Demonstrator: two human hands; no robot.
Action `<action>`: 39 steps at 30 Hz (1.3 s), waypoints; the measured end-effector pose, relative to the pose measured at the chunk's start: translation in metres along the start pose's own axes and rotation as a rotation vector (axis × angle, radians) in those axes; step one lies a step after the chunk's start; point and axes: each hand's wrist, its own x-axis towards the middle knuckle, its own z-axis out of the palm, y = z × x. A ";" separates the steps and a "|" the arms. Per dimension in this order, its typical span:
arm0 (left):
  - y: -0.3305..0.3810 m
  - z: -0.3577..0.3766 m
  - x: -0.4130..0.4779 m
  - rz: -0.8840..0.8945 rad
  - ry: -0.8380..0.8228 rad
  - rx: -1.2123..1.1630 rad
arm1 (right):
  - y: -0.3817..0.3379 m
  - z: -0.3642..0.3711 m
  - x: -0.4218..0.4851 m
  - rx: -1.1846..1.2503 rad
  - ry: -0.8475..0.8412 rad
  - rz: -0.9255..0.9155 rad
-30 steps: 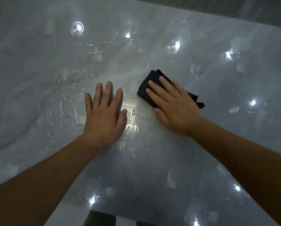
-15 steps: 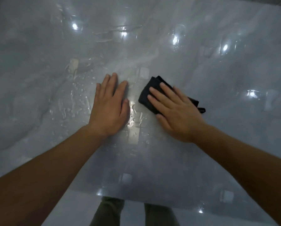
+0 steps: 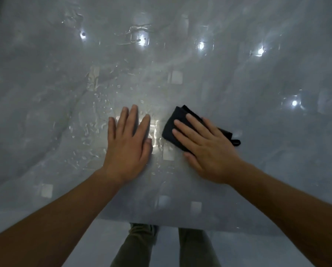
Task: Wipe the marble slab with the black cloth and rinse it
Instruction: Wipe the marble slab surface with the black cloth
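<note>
A large grey-white marble slab (image 3: 238,83) fills the view, glossy and wet, with water drops scattered near its middle. A folded black cloth (image 3: 172,125) lies flat on the slab, a small loop sticking out at its right end. My right hand (image 3: 207,147) presses down on the cloth with straight fingers and covers most of it. My left hand (image 3: 128,145) rests flat on the wet marble just left of the cloth, fingers straight, touching nothing else.
The slab's near edge (image 3: 180,225) runs across the bottom of the view. Below it I see my legs in dark trousers (image 3: 134,247) and a pale floor (image 3: 167,247). Bright ceiling lights reflect off the slab.
Both hands and the cloth have drawn back toward the slab's near edge. More of the edge and my legs now show. The hands' poses are unchanged.
</note>
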 end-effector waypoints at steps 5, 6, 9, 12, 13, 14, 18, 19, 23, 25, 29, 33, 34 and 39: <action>-0.007 0.007 -0.004 0.032 -0.003 0.054 | 0.052 -0.018 0.036 0.079 0.064 0.451; -0.007 0.008 -0.005 0.034 -0.003 0.063 | 0.052 -0.021 0.046 0.097 0.083 0.537; -0.006 0.011 -0.005 0.020 -0.004 0.072 | 0.027 -0.017 0.058 0.070 0.104 0.528; -0.005 0.010 -0.005 0.015 0.000 0.062 | -0.013 -0.003 0.021 0.000 0.063 0.246; -0.004 0.009 -0.005 0.012 0.002 0.064 | -0.027 0.003 0.002 -0.007 0.039 0.169; -0.003 0.008 -0.005 0.010 0.003 0.065 | -0.035 0.008 -0.016 -0.005 0.019 0.101; 0.001 0.006 -0.006 0.009 -0.002 0.063 | 0.004 0.012 -0.037 -0.032 0.011 0.076; 0.001 0.005 -0.007 0.007 -0.005 0.059 | 0.023 0.008 -0.030 -0.018 0.032 0.186; 0.004 0.003 -0.005 -0.015 0.004 0.064 | 0.052 -0.008 0.002 0.119 0.117 0.605; 0.008 0.003 -0.005 -0.026 0.000 0.066 | 0.023 -0.003 0.005 0.136 0.153 0.602; 0.012 0.004 -0.004 -0.069 -0.004 0.115 | -0.046 0.016 -0.025 0.106 0.096 0.340; 0.019 0.008 -0.015 -0.123 0.018 0.145 | -0.048 0.026 -0.057 0.123 0.099 0.205; 0.024 0.008 -0.020 -0.137 0.032 0.128 | -0.038 0.025 -0.062 0.125 0.105 0.219; 0.040 0.007 -0.044 -0.131 0.029 0.081 | -0.012 0.022 -0.085 0.170 0.139 0.522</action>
